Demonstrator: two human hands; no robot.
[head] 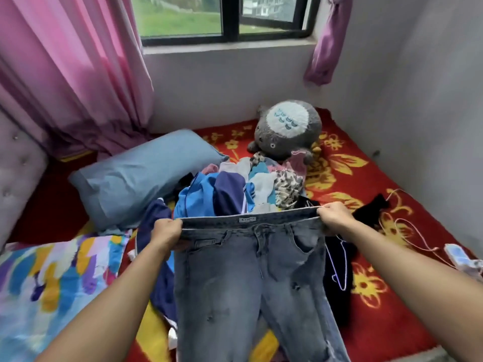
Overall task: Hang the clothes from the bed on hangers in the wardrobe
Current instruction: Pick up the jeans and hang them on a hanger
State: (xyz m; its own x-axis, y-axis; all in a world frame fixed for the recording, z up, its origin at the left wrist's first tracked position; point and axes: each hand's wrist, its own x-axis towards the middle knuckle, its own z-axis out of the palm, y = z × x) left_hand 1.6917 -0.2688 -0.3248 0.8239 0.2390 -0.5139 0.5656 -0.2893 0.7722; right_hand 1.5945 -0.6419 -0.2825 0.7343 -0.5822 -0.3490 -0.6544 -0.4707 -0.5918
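Note:
A pair of faded grey-blue jeans [245, 273] hangs stretched out in front of me, front side facing me, legs dangling toward the bed. My left hand [167, 232] grips the waistband at its left end and my right hand [333, 214] grips its right end. Behind the jeans a heap of mixed clothes [235, 189] lies on the red flowered bedspread [371, 299]. A dark garment with a thin white wire hanger [337, 267] on it lies just right of the jeans. No wardrobe is in view.
A blue pillow [138, 178] and a multicoloured pillow [52, 286] lie on the left. A grey plush toy [287, 129] sits at the back. A white cable and charger [454, 254] lie at the right edge. Walls, a window and pink curtains [65, 74] close the bed in.

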